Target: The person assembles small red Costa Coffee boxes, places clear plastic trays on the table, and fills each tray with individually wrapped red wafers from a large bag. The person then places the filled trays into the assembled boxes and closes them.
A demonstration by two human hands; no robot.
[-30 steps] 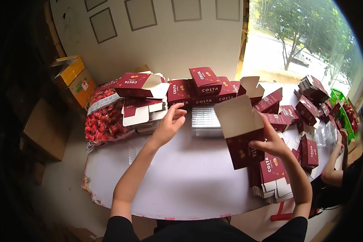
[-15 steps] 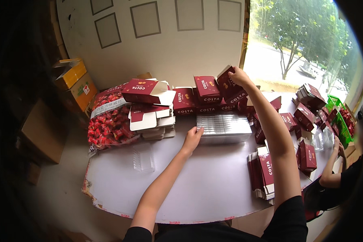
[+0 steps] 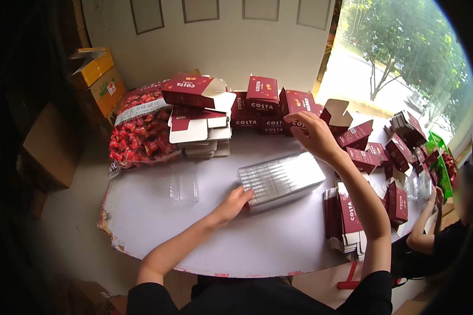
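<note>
At the white surface point(image 3: 257, 247), the person's left hand point(image 3: 234, 206) grasps the near left end of a stack of clear plastic trays point(image 3: 284, 181), now drawn closer and turned askew. The right hand point(image 3: 314, 137), its grip released, hovers by the maroon box point(image 3: 301, 100) it held moments ago, now among the back row of boxes point(image 3: 247, 122); attention apparently shifts to the trays.

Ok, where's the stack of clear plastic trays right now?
In the head view, the stack of clear plastic trays is near the middle of the white table, its left end at the left hand, right of the single clear tray.
</note>
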